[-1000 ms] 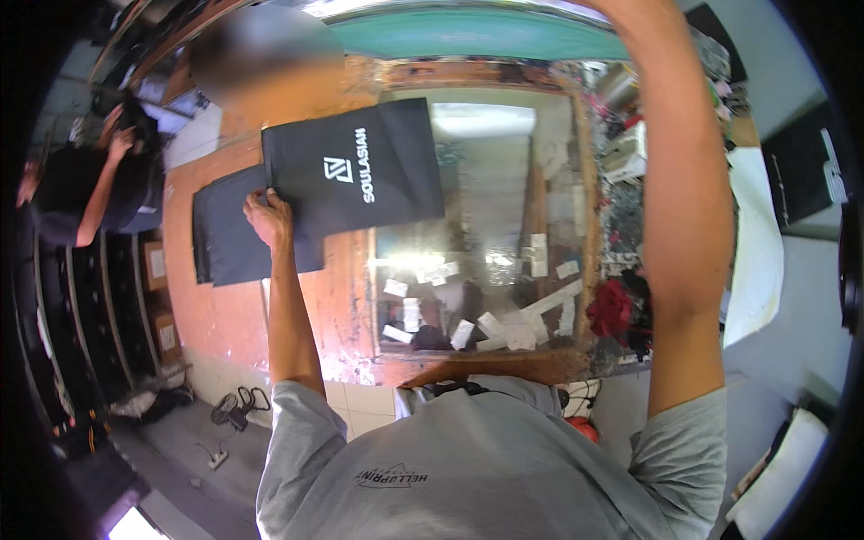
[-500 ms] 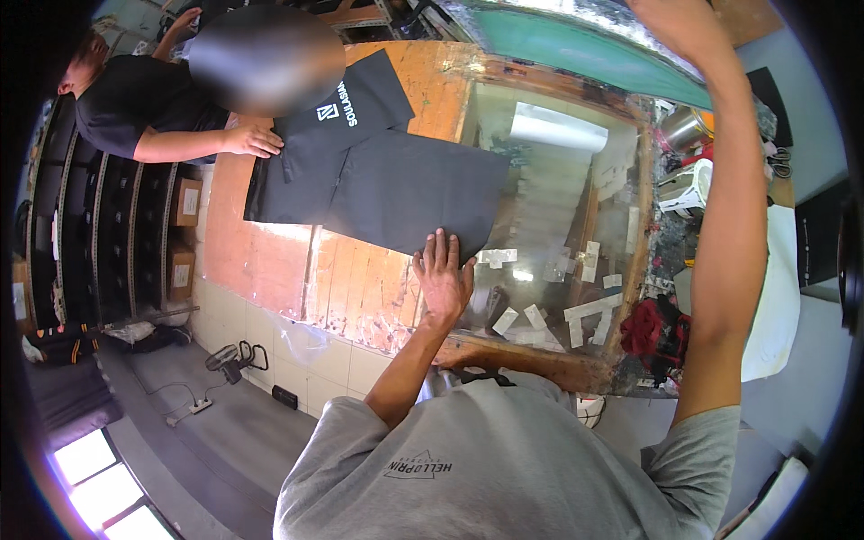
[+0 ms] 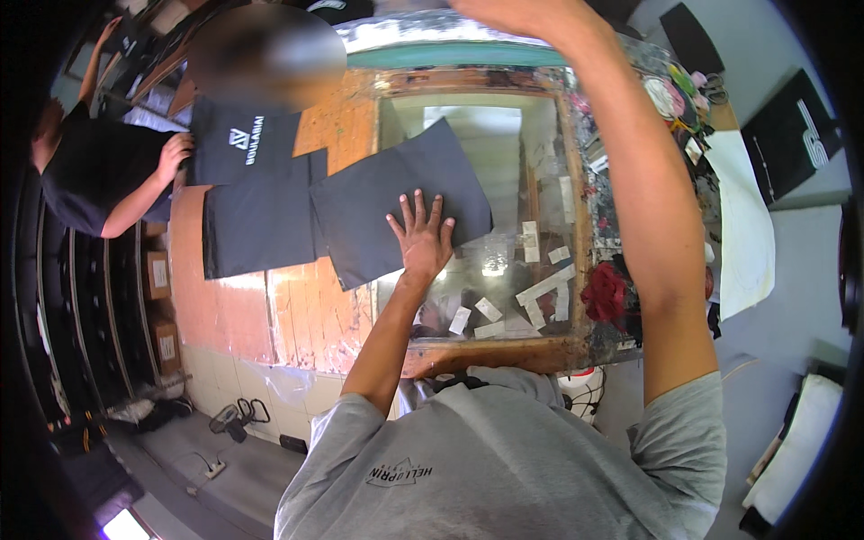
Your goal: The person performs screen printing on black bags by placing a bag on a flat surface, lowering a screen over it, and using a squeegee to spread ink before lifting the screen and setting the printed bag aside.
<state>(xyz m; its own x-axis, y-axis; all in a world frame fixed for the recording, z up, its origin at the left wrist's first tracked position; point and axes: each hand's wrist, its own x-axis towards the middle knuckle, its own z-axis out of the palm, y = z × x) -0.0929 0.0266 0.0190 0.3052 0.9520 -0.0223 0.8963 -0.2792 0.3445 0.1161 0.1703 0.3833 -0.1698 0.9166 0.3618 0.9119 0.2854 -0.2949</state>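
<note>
My left hand [image 3: 421, 238] lies flat with fingers spread on a plain black sheet-like piece [image 3: 405, 193], perhaps a flat fabric bag. That piece rests slantwise, partly over the glass panel [image 3: 504, 288] and partly over the wooden tabletop [image 3: 310, 310]. At the far edge, my right hand [image 3: 517, 13] reaches up to the raised frame with a green face [image 3: 450, 56]; its fingers are cut off by the picture's top. More black pieces [image 3: 256, 229] lie to the left, and a black piece with white print [image 3: 238, 144] is under a co-worker's hand [image 3: 175, 157].
White tape strips [image 3: 544, 286] stick to the glass. Right of it sit a red crumpled cloth [image 3: 605, 292] and paint-stained clutter. A white sheet [image 3: 738, 225] hangs at the right edge. Shelves of dark items [image 3: 90, 297] stand at the left, near a fan-like device [image 3: 229, 418] on the floor.
My left hand and the plain black piece now lie over the glass, the piece turned and separated from the others. The co-worker's hand and printed piece have shifted left. The head view has also turned.
</note>
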